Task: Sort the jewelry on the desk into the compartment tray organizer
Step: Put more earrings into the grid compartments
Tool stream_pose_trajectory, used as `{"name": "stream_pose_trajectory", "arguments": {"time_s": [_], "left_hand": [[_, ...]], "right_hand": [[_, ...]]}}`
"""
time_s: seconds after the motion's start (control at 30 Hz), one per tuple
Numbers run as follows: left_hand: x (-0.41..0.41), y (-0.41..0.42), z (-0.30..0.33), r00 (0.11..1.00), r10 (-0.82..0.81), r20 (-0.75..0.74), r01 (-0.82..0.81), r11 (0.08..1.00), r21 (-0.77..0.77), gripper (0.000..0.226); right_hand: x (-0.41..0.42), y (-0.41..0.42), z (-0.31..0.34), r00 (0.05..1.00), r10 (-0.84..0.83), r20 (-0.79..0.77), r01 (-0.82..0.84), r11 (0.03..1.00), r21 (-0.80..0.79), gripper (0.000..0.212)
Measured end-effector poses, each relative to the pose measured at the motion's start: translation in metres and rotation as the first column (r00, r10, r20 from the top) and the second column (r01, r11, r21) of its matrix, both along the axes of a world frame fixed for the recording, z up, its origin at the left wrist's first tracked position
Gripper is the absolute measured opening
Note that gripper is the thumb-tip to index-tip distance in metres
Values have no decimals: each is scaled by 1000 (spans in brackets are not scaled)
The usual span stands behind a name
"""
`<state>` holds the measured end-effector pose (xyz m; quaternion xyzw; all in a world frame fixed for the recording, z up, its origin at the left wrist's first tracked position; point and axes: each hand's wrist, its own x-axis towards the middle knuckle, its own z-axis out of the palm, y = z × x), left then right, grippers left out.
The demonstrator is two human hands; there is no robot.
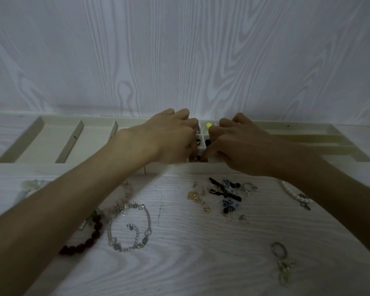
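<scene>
The left hand (169, 137) and right hand (239, 146) hover with curled fingers over the tray organizer (51, 135)'s small middle compartments; whether either pinches anything I cannot tell. A small piece could drop into the wrong cell. Nearer than the hands, on the desk (190, 242), lie the beaded bracelet (128, 227), the earrings (226, 195) and the ring (278, 248).

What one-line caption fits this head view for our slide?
Both hands, left and right, reach into the tray while bracelets and earrings wait on the desk.
</scene>
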<state>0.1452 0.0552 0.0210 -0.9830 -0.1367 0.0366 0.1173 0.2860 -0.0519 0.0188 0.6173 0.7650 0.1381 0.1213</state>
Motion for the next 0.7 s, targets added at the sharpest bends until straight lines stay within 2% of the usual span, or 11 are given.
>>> {"name": "stream_pose_trajectory", "arguments": {"time_s": [0.23, 0.5, 0.7], "left_hand": [[-6, 5, 12, 986, 37, 162, -26, 997, -71, 21], [-2, 5, 0, 998, 4, 65, 1, 997, -80, 31], [-4, 5, -2, 999, -2, 32, 5, 995, -104, 28]], "right_hand": [[5, 2, 23, 996, -46, -82, 48, 999, 23, 41], [-2, 8, 16, 999, -32, -34, 32, 999, -15, 41], [-3, 14, 5, 998, -35, -57, 34, 999, -12, 38]]}}
